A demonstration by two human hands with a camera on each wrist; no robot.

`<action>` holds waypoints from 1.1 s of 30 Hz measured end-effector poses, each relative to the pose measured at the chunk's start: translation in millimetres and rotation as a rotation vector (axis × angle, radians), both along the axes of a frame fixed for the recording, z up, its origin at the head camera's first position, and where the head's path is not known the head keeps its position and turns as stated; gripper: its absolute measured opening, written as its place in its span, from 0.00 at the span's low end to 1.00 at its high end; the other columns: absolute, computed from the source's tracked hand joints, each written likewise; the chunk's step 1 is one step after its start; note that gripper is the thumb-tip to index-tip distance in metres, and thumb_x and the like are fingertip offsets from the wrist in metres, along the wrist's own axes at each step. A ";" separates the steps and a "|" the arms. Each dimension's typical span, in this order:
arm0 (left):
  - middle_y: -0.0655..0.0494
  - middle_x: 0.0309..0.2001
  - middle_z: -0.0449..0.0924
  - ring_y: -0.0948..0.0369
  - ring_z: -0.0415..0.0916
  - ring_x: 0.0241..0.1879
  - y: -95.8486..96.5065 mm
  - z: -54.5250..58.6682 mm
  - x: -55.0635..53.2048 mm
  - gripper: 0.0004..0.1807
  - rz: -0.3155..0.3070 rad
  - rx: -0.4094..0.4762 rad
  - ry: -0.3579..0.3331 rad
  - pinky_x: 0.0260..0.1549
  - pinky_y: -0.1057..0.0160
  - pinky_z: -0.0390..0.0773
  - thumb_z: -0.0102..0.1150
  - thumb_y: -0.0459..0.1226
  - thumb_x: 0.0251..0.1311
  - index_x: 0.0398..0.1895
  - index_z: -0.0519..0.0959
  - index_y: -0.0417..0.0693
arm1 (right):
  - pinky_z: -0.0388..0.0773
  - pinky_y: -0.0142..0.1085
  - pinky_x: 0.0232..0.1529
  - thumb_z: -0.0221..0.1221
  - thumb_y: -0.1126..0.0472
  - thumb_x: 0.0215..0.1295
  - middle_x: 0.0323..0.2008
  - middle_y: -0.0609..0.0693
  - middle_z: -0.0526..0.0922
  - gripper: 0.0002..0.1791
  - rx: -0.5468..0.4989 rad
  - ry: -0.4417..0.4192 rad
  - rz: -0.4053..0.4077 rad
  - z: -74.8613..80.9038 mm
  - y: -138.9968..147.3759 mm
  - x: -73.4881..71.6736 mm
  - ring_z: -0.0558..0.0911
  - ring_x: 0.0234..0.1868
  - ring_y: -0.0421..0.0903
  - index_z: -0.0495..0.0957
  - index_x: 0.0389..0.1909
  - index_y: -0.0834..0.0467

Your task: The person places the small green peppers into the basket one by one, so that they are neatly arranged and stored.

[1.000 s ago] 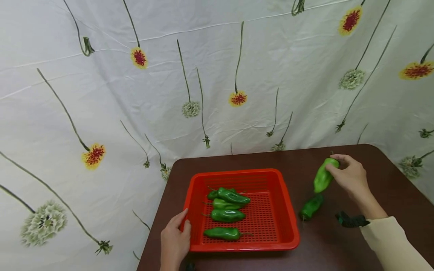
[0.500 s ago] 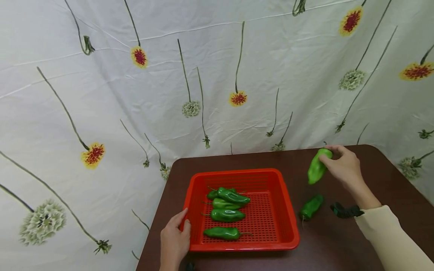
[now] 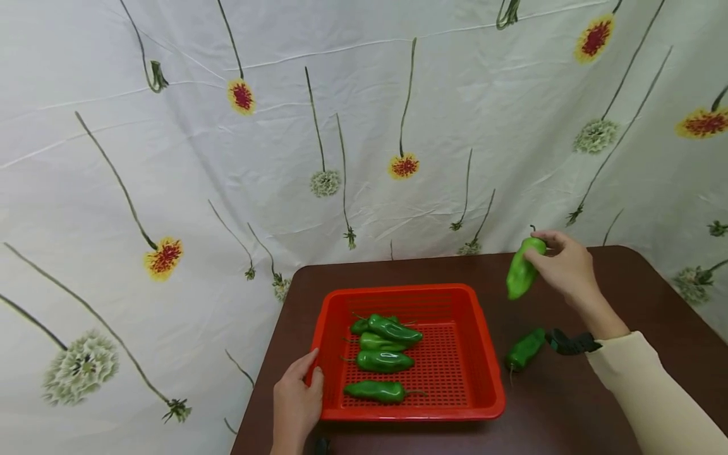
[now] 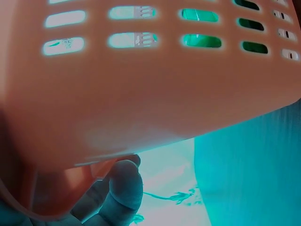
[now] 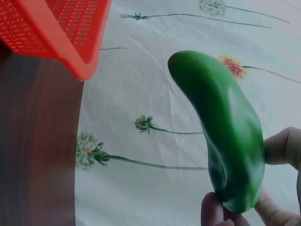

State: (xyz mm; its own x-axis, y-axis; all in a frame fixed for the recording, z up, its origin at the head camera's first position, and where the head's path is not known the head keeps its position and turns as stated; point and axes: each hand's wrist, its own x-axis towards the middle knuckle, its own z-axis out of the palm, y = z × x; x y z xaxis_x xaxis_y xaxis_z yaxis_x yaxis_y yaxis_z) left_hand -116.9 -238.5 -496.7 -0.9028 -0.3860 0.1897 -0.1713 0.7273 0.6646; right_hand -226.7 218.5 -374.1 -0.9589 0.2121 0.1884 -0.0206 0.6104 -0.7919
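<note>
My right hand [image 3: 569,265] pinches a light green pepper [image 3: 524,268] near its stem end, holding it above the table to the right of the basket. In the right wrist view the same pepper [image 5: 225,127] fills the middle, with thumb and fingers around its lower end. My left hand [image 3: 298,401] grips the left rim of a red plastic basket [image 3: 493,379]; in the left wrist view, fingers [image 4: 126,186] curl at that rim. Several green peppers [image 3: 385,361] lie inside the basket. A darker green pepper [image 3: 526,349] rests on the table between the basket and my right sleeve.
The basket stands on a dark brown table [image 3: 569,417]. Behind and to the left hangs a white cloth [image 3: 256,158] printed with flowers. A dark band [image 3: 571,342] sits on my right wrist.
My right hand has lifted the light green pepper up and to the left, away from the pepper on the table. The left hand and the basket stay in place.
</note>
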 end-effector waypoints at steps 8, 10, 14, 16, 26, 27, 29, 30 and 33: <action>0.58 0.53 0.79 0.58 0.81 0.45 -5.5 1.0 -1.1 0.19 -0.010 -0.011 0.026 0.35 0.56 0.83 0.56 0.38 0.59 0.55 0.79 0.59 | 0.77 0.33 0.27 0.57 0.44 0.60 0.58 0.56 0.75 0.27 -0.007 0.030 0.026 8.1 -12.2 -6.2 0.75 0.29 0.24 0.72 0.59 0.50; 0.57 0.54 0.79 0.56 0.81 0.46 -5.8 1.3 -1.3 0.19 -0.016 -0.007 0.022 0.36 0.55 0.83 0.55 0.38 0.59 0.55 0.79 0.59 | 0.77 0.33 0.26 0.57 0.45 0.60 0.58 0.56 0.75 0.27 -0.004 0.039 0.036 10.7 -15.8 -7.2 0.75 0.29 0.25 0.73 0.59 0.50; 0.56 0.54 0.79 0.56 0.80 0.48 -5.3 0.3 -0.6 0.20 -0.016 0.008 0.008 0.36 0.55 0.83 0.55 0.38 0.60 0.56 0.78 0.59 | 0.77 0.32 0.26 0.58 0.47 0.59 0.57 0.55 0.76 0.25 -0.018 0.057 0.062 17.6 -25.4 -7.9 0.77 0.29 0.27 0.74 0.57 0.49; 0.57 0.54 0.79 0.57 0.80 0.48 -4.5 -0.4 -0.1 0.20 -0.014 0.011 0.006 0.36 0.56 0.83 0.55 0.38 0.60 0.56 0.78 0.59 | 0.77 0.32 0.27 0.58 0.48 0.59 0.57 0.54 0.76 0.24 -0.029 0.066 0.078 21.5 -31.4 -7.6 0.77 0.29 0.27 0.74 0.56 0.49; 0.57 0.54 0.79 0.57 0.80 0.48 -3.2 -0.8 2.2 0.19 -0.009 0.011 0.017 0.38 0.55 0.83 0.56 0.38 0.59 0.56 0.79 0.59 | 0.79 0.35 0.29 0.59 0.54 0.58 0.54 0.52 0.75 0.22 -0.012 0.092 0.166 33.5 -69.1 -11.7 0.82 0.37 0.44 0.74 0.55 0.48; 0.58 0.54 0.79 0.57 0.80 0.48 -3.1 -0.6 2.1 0.19 -0.009 0.010 0.018 0.38 0.55 0.83 0.56 0.39 0.59 0.55 0.79 0.59 | 0.79 0.36 0.29 0.59 0.53 0.57 0.54 0.51 0.75 0.22 -0.007 0.096 0.174 33.7 -72.4 -12.5 0.82 0.38 0.47 0.74 0.55 0.48; 0.59 0.53 0.79 0.58 0.80 0.48 -3.2 -0.3 1.7 0.20 -0.016 0.010 0.023 0.38 0.55 0.83 0.56 0.39 0.59 0.56 0.78 0.60 | 0.79 0.36 0.29 0.59 0.53 0.57 0.55 0.52 0.75 0.22 0.001 0.100 0.195 33.3 -78.4 -13.8 0.82 0.39 0.49 0.74 0.55 0.48; 0.59 0.53 0.79 0.58 0.80 0.48 -3.2 -0.1 1.5 0.20 -0.017 0.010 0.025 0.38 0.55 0.83 0.56 0.39 0.59 0.56 0.78 0.60 | 0.79 0.37 0.29 0.59 0.53 0.57 0.55 0.52 0.75 0.22 0.005 0.102 0.206 32.4 -80.9 -14.5 0.82 0.39 0.50 0.75 0.55 0.48; 0.60 0.54 0.79 0.58 0.80 0.49 -3.5 0.2 1.6 0.20 -0.018 0.011 0.023 0.41 0.53 0.82 0.56 0.39 0.59 0.56 0.78 0.61 | 0.79 0.37 0.29 0.60 0.53 0.58 0.54 0.52 0.76 0.22 0.014 0.107 0.234 28.6 -87.7 -15.8 0.81 0.38 0.51 0.75 0.54 0.48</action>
